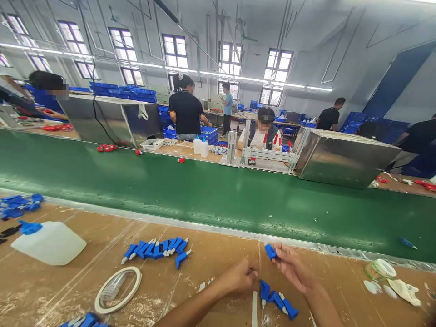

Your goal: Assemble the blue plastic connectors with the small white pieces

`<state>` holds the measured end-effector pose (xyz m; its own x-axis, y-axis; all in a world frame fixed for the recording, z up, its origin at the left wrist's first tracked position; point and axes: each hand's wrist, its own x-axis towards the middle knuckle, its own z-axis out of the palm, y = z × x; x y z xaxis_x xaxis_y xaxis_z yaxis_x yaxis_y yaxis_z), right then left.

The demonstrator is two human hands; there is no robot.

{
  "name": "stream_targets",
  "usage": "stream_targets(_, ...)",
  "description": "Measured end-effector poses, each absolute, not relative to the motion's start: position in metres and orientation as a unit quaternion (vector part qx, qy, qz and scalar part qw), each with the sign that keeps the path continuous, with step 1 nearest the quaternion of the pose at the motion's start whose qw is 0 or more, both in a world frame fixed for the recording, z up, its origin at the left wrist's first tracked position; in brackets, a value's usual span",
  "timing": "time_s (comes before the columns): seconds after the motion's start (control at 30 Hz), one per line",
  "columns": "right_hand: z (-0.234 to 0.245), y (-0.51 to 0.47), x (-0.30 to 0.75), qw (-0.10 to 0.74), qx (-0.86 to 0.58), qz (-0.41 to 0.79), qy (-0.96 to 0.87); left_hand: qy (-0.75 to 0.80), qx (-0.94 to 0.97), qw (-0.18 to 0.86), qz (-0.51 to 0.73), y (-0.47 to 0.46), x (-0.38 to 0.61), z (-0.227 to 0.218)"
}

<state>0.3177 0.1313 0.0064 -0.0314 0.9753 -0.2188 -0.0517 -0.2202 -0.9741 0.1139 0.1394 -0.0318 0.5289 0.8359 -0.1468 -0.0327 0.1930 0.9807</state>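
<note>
Blue plastic piece (270,251) sits pinched in the fingertips of the right hand (293,268), raised just over the tabletop (211,259); left hand (240,277) is curled shut just beside it, on something too small to make out; a loose pinch could likely drop the piece among the blue parts (277,299) below the hands; both forearms are cut off by the frame.
</note>
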Motion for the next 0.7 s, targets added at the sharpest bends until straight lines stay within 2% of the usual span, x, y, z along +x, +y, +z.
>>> stream_targets(0.23, 0.03, 0.048, 0.262, 0.496, -0.353, 0.734, -0.301, 0.338, 0.434, 0.733, 0.401, 0.097, 0.086, 0.005)
stream_targets(0.4, 0.025, 0.028, 0.228, 0.548, -0.432, 0.596, -0.398, 0.3, 0.322, 0.767, 0.466, 0.057, 0.08, 0.001)
stream_targets(0.57, 0.007, 0.013, 0.225, 0.486, -0.526, 0.497, -0.49, 0.348, 0.242, 0.762, 0.488, 0.052, 0.065, -0.012)
stream_targets(0.7, -0.019, -0.005, 0.239, 0.348, -0.599, 0.45, -0.563, 0.392, 0.164, 0.745, 0.514, 0.053, 0.033, -0.018)
